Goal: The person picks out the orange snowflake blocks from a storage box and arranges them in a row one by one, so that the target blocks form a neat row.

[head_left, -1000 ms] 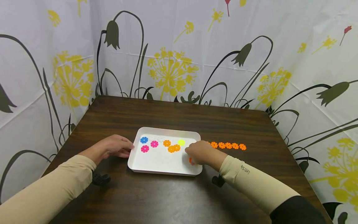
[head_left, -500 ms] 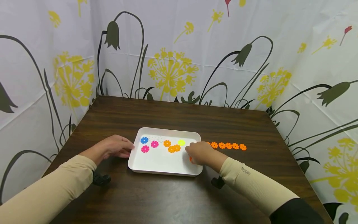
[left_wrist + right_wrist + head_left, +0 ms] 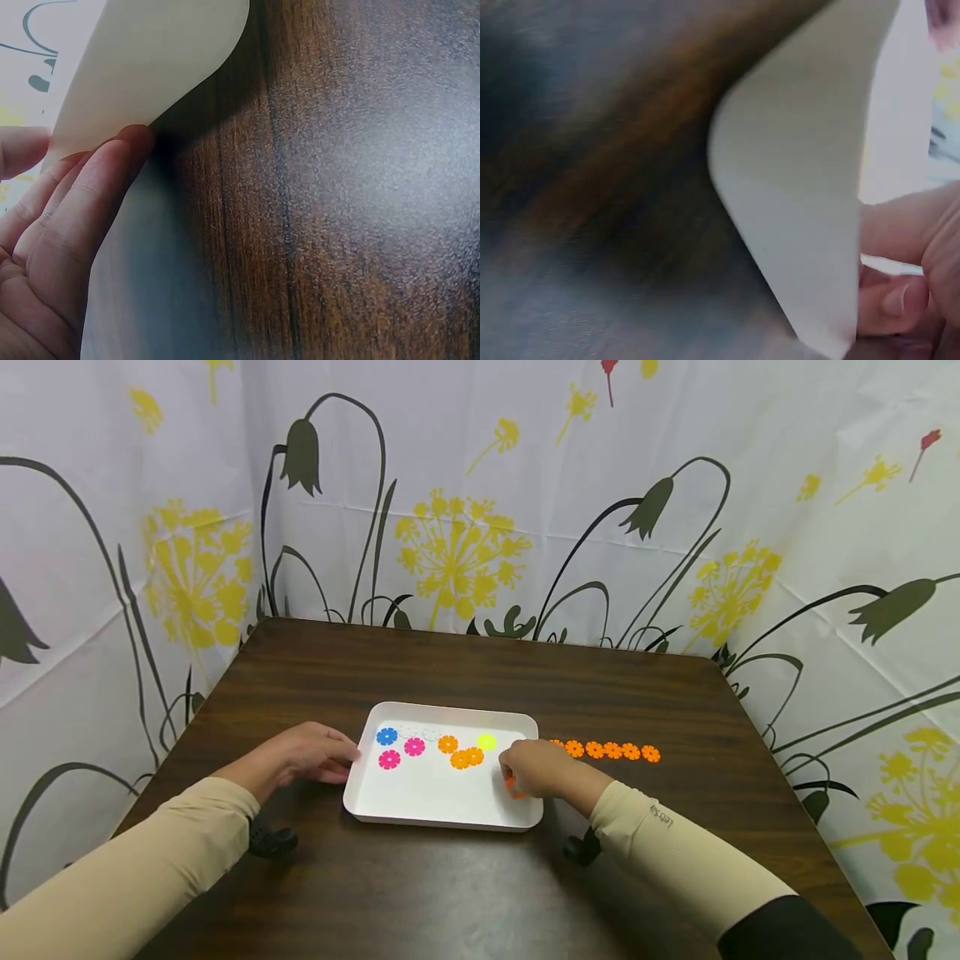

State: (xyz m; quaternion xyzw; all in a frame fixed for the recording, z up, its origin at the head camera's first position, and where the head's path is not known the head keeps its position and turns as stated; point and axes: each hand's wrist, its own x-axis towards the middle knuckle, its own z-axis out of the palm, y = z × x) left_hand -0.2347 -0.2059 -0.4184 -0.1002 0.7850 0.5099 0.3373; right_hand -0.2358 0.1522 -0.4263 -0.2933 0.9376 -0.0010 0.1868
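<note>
A white tray [image 3: 442, 797] lies on the table. My left hand [image 3: 318, 752] holds its left rim; in the left wrist view the thumb is at the rim and the fingers [image 3: 105, 176] press the outer wall. My right hand [image 3: 538, 768] reaches over the tray's right side, its curled fingertips at an orange notched plastic disc [image 3: 513, 788], which the hand partly hides. In the right wrist view the fingers [image 3: 889, 304] show behind the tray wall, and the disc is out of sight. Several orange discs [image 3: 463, 757], pink discs [image 3: 389, 760], a blue disc [image 3: 387, 737] and a yellow disc [image 3: 487, 742] lie inside.
Right of the tray, several orange discs [image 3: 612, 750] form a row on the dark wooden table [image 3: 420, 668]. Pale discs [image 3: 420, 732] lie near the tray's back wall. A flower-printed curtain [image 3: 480, 510] hangs behind the table.
My right hand's fingers have curled in slightly, with a little more orange showing beneath them. The left hand and the tray stay in place.
</note>
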